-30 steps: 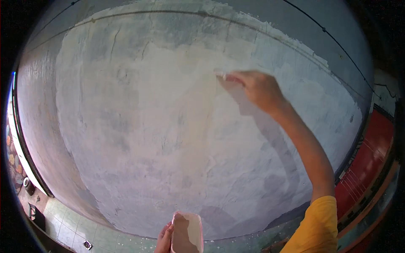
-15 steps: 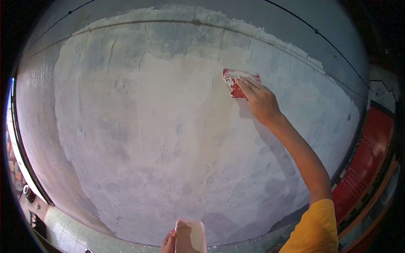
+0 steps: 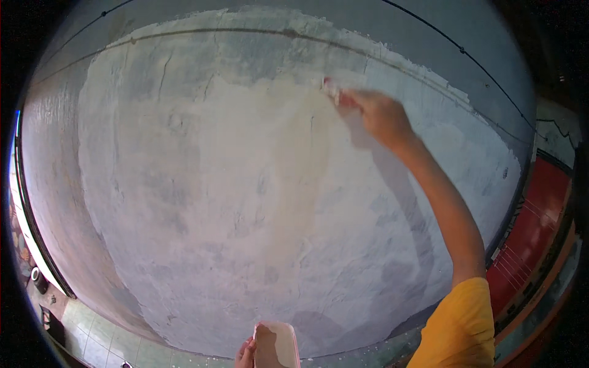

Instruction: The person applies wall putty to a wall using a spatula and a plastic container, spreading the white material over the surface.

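My right hand point(image 3: 385, 121) is closed on a red putty spreader point(image 3: 332, 89) smeared with white paste. Motion blurs both the tool and the fingers. The spreader is at the upper middle of the wall point(image 3: 236, 159), turned nearly edge-on; whether it touches the surface I cannot tell. Pale, patchy filler coats most of that wall, with a damp-looking cream streak running down below the tool. At the bottom edge, my left hand point(image 3: 245, 352) grips the left side of a pink-rimmed rectangular tub point(image 3: 297, 351). Its inside looks part cream and part brown. The lower end of the tub is cut off.
Dark cables point(image 3: 461, 50) cross the bare grey upper wall. A red panel point(image 3: 543, 208) stands at the right edge. Pale floor tiles point(image 3: 92, 331) line the foot of the wall, with a dark crate-like object point(image 3: 53, 325) and a small dark cylinder point(image 3: 38, 279) at the left.
My right hand has moved up a little with the spreader, which has turned from showing its broad face to nearly edge-on. My left hand and the tub have barely moved.
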`<state>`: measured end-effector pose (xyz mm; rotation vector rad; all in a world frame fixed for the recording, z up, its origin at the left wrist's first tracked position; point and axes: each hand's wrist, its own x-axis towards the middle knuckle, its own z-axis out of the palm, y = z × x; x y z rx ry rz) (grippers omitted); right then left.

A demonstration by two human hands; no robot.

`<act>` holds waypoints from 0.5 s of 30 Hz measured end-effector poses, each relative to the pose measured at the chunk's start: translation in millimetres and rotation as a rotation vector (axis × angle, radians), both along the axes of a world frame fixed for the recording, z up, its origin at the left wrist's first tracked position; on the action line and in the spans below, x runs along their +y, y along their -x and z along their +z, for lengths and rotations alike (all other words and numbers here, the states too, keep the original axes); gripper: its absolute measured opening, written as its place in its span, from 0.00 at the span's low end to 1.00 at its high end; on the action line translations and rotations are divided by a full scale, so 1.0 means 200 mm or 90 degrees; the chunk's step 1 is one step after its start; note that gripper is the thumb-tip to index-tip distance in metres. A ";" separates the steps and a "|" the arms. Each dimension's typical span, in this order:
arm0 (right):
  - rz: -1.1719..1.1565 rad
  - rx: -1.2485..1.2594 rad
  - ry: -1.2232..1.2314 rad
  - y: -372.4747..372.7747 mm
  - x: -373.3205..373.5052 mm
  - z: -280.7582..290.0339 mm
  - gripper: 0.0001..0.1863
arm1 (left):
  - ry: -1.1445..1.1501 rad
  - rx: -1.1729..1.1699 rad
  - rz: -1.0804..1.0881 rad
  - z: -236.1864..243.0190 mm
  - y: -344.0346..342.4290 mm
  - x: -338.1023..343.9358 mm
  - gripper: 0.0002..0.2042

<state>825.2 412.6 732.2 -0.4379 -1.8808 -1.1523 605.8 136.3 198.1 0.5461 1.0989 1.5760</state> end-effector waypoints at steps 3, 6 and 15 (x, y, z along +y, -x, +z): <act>-0.002 -0.048 0.082 -0.06 -0.12 -0.13 0.14 | -0.010 0.001 -0.002 -0.02 0.01 -0.03 0.26; -0.003 0.015 0.098 -0.11 -0.18 0.13 0.18 | -0.011 0.005 -0.009 -0.01 0.03 -0.04 0.26; -0.076 0.045 0.036 -0.24 -0.02 0.30 0.17 | -0.003 0.007 -0.005 0.00 0.04 -0.04 0.26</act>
